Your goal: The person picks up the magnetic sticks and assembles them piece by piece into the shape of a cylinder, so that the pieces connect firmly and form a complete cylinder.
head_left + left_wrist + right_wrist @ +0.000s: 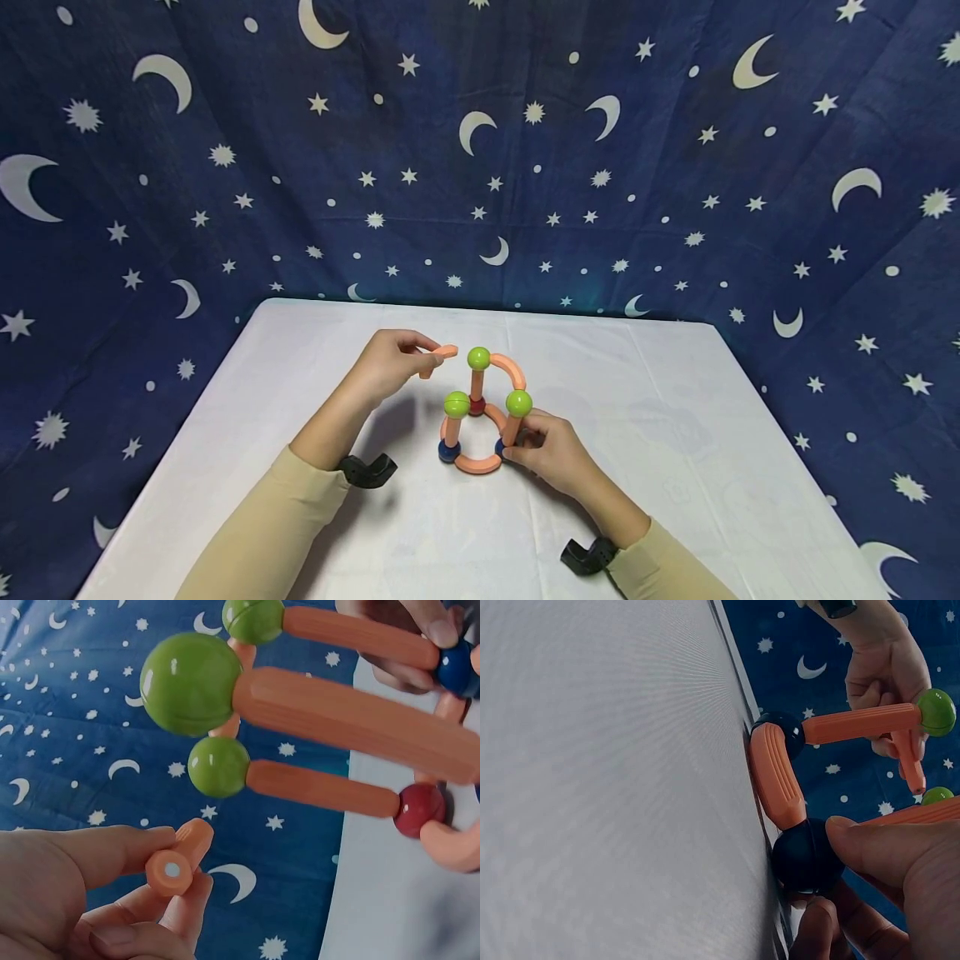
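a table (675, 467) covered with a white cloth (420, 542) is seen before a dark blue backdrop. on it, near the middle, a toy frame (480, 408) of orange rods and balls is set, its base formed by curved orange pieces (477, 465) joined at dark blue balls (448, 451) and a red ball (477, 407), all resting directly on the cloth.

Curved orange piece (441, 357) held aloft beside the ball-and-rod frame (482, 412) — upright, green-topped — on the table.

even light, soft shadows, wide-angle warp
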Demonstrator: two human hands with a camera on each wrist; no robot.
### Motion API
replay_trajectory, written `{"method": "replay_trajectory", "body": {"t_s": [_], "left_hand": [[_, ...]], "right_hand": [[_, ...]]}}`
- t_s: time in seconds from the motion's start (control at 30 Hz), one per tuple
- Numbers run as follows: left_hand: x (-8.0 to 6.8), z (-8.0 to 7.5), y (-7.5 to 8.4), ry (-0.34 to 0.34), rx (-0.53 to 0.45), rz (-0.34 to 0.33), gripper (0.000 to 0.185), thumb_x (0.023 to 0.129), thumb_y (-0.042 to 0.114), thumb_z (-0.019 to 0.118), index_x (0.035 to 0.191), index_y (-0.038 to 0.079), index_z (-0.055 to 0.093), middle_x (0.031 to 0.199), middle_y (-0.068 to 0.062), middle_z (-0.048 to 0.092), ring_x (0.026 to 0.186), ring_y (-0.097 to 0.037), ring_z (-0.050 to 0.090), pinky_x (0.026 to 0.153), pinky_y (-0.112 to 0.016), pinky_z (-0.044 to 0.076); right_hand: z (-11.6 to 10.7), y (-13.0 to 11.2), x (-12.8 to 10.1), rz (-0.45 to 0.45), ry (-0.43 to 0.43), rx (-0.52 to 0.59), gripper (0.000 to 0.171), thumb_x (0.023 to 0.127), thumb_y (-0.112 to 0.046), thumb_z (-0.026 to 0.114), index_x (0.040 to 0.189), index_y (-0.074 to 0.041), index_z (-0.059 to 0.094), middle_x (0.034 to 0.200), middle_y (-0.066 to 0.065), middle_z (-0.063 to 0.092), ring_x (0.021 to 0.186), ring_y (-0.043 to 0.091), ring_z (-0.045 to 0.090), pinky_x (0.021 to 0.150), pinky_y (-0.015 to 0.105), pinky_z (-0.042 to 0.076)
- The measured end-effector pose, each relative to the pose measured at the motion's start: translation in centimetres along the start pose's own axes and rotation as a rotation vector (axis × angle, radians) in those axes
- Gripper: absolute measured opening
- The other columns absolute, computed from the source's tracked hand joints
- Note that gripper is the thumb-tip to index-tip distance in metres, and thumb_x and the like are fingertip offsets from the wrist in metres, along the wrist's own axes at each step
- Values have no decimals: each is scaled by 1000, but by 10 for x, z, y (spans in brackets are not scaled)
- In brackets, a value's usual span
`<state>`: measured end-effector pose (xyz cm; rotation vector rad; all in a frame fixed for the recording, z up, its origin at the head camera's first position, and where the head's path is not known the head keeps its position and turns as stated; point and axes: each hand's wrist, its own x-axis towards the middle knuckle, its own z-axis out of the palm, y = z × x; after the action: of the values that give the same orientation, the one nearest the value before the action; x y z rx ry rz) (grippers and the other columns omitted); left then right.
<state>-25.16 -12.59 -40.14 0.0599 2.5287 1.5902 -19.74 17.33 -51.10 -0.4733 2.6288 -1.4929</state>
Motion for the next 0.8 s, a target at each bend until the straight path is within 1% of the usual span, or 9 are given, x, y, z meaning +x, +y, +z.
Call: {"method": "replay_trajectory", "body": {"t_s": [0.17, 0.33, 0.4, 0.47, 0.53, 0.63, 0.7, 0.8], "left_hand": [[-1, 2, 3, -22, -30, -16, 21, 95, 28, 79, 110, 16, 84, 78, -3, 72, 103, -27, 56, 85, -39, 40], [0, 3, 4, -46, -47, -23, 20, 96, 28, 78, 110, 14, 84, 82, -2, 74, 105, -27, 56, 87, -39, 40], [0, 3, 4, -52, -50, -28, 20, 96, 28, 78, 109, 14, 84, 84, -1, 74, 104, -26, 55, 84, -39, 40], [0, 3, 5, -63, -48, -28, 21, 96, 28, 78, 109, 13, 84, 83, -1, 72, 98, -24, 53, 78, -37, 39], [1, 4, 5, -70, -48, -35, 22, 96, 28, 78, 110, 13, 84, 81, 0, 71, 91, -23, 50, 71, -35, 36], [2, 5, 5, -76, -39, -47, 23, 97, 28, 77, 111, 12, 83, 79, 1, 70, 84, -21, 45, 65, -32, 32], [1, 5, 7, -75, -40, -55, 22, 97, 28, 77, 110, 12, 83, 78, 1, 69, 79, -20, 44, 62, -31, 31], [-1, 7, 9, -72, -42, -66, 21, 97, 28, 77, 109, 12, 83, 77, 2, 68, 78, -20, 44, 61, -31, 32]], "right_hand": [[0, 0, 0, 12, -1, -4, 24, 85, -10, 91, 90, -29, 77, 96, -7, 70, 82, 17, 60, 71, 25, 51], [-1, 0, 0, 4, -2, -6, 25, 85, -11, 91, 91, -30, 77, 96, -8, 70, 84, 18, 61, 73, 26, 52], [-1, 0, 0, -1, -3, -5, 25, 85, -11, 91, 91, -30, 77, 97, -8, 70, 84, 17, 61, 72, 26, 52], [-1, 1, 0, -3, -3, -3, 25, 85, -10, 91, 91, -30, 77, 97, -9, 71, 84, 17, 61, 72, 26, 52], [-1, 1, 0, -4, -3, -1, 25, 85, -10, 91, 91, -30, 77, 97, -8, 71, 84, 17, 61, 72, 26, 52], [-1, 0, 0, -4, -2, -6, 26, 85, -10, 90, 91, -31, 77, 96, -8, 71, 83, 18, 61, 72, 26, 52], [0, 0, 0, -4, -3, -9, 26, 85, -10, 90, 92, -31, 77, 96, -8, 70, 83, 18, 61, 72, 27, 53], [0, 0, 0, -4, -4, -7, 26, 85, -9, 90, 91, -31, 77, 96, -8, 70, 83, 18, 61, 72, 26, 52]]}}
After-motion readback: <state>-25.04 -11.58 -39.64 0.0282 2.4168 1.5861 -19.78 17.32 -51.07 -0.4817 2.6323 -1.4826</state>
